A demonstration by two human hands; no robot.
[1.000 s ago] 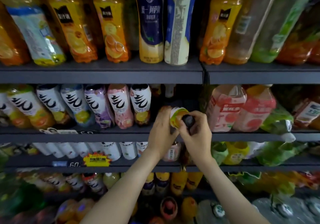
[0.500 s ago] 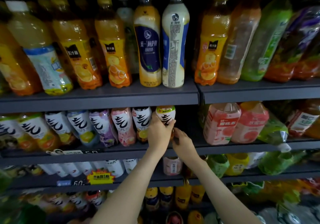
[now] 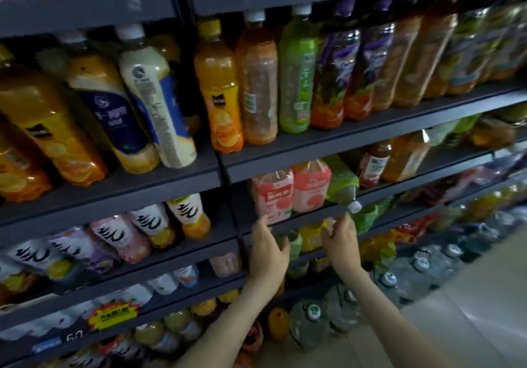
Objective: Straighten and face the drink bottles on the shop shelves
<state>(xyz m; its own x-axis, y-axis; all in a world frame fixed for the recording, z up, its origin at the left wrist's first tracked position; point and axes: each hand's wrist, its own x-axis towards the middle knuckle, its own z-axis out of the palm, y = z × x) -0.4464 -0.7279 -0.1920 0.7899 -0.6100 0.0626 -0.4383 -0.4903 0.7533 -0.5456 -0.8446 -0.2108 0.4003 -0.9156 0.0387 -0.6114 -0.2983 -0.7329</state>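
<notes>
Both hands have left the black-and-white labelled bottle (image 3: pixel 189 213) and shifted right. Left hand (image 3: pixel 268 250) and right hand (image 3: pixel 340 239) hover open, empty. Just above my right fingertips lies the toppled green bottle (image 3: pixel 342 182), at frame centre, cap pointing down-right, nearer that hand.

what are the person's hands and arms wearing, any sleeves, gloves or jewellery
Nothing worn shows. The left hand and right hand are bare, with no gloves and no rings or bracelets that can be made out. Both forearms are uncovered from the wrist down to the bottom edge of the picture: no sleeve, cuff, watch or strap is in view.
</notes>
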